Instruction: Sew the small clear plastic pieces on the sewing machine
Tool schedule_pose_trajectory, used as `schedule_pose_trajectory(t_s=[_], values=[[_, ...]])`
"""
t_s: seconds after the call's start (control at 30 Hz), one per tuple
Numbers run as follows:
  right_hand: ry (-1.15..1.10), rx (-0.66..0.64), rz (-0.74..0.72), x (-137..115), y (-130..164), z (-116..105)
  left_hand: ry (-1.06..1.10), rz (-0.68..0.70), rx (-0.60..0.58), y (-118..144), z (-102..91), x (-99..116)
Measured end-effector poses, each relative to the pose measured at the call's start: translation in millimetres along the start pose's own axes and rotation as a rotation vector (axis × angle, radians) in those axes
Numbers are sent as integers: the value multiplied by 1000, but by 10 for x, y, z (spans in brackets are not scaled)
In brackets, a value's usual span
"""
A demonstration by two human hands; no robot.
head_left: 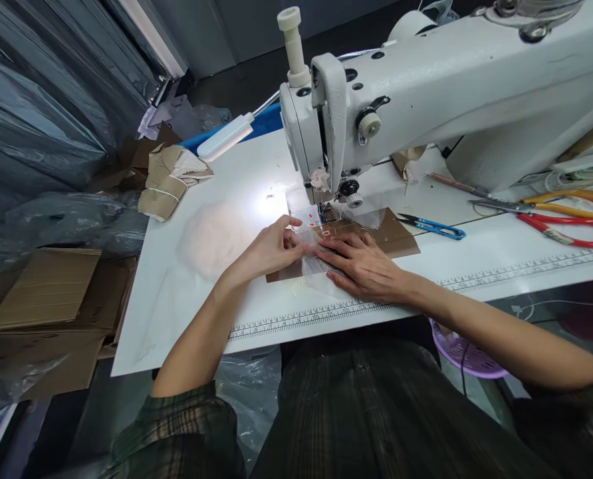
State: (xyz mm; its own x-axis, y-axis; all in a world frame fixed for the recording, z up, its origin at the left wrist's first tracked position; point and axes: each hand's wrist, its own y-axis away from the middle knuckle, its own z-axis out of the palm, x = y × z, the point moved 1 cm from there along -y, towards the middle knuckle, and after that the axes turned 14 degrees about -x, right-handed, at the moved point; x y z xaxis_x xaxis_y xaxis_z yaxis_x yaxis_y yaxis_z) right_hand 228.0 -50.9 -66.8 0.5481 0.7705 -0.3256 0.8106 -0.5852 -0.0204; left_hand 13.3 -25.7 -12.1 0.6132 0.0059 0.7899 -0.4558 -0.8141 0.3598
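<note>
A white table (197, 199) is being viewed from above by a seated person in a plaid shirt. Most of the table's right rear is being taken up by a white industrial sewing machine (426, 100), the landmark for everything else. Left of the machine, a bent lamp (225, 138) is being shone onto the table, and beyond it folded brown paper bundles (169, 179) are being kept at the table's edge. Right of the machine, large orange and red scissors (566, 213) are lying, with small blue thread snips (433, 228) nearer the needle.

Directly under the machine's needle, a flat brown card (391, 236) is being held with a clear plastic piece (312, 263) laid over it; small red marks are showing on the plastic. The card's long axis is running left to right across the machine's front, angled slightly.

The left hand (271, 249) is being curled, its fingertips pinching the plastic's edge just left of the needle. The right hand (363, 266) is being pressed flat, fingers spread, on plastic and card just in front of the needle. Both hands are equally close to the needle, touching each other at the fingertips.
</note>
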Motion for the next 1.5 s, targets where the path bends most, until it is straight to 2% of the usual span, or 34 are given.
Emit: schedule_pose_trajectory(t_s=[0.1, 0.2, 0.27, 0.37, 0.5, 0.57, 0.7, 0.8, 0.87, 0.97, 1.03, 1.07, 1.1, 1.17, 1.2, 1.27, 1.5], values=[[-127, 28, -19, 69, 3, -58, -53, 0, -28, 5, 14, -66], [-331, 77, -48, 194, -36, -197, -91, -60, 17, -22, 26, -86], [-384, 89, -55, 266, -93, -298, -97, -78, 57, -52, 41, -68], [-321, 70, -101, 311, -201, -380, -145, -89, 141, -102, 86, -28], [-195, 29, -128, 328, -283, -316, -299, -106, 215, -118, 118, -5], [-158, 25, -115, 341, -282, -255, -221, -70, 227, -93, 93, -8], [-107, 28, -92, 317, -257, -176, 217, 33, 184, -40, 30, -19], [-64, 28, -49, 260, -246, -154, 374, 7, 174, -20, 35, -42], [-41, 38, -23, 230, -238, -147, 229, -44, 213, 11, 41, -63], [-25, 45, -7, 223, -228, -150, -327, -63, 343, 130, 3, -80], [-29, 34, -16, 240, -233, -166, -682, 26, 409, 247, -32, -81], [-33, 27, -26, 250, -240, -178, -787, 120, 389, 304, -39, -82], [-36, 22, -36, 259, -249, -191, -836, 235, 321, 357, -34, -85], [-38, 18, -50, 273, -270, -218, -818, 448, 91, 433, 13, -98], [-36, 16, -52, 278, -280, -230, -781, 510, -7, 452, 49, -109], [-32, 10, -54, 289, -296, -251, -704, 543, -110, 450, 127, -138], [-125, -15, -128, 438, -332, -288, -527, 563, -80, 350, 226, -216]])
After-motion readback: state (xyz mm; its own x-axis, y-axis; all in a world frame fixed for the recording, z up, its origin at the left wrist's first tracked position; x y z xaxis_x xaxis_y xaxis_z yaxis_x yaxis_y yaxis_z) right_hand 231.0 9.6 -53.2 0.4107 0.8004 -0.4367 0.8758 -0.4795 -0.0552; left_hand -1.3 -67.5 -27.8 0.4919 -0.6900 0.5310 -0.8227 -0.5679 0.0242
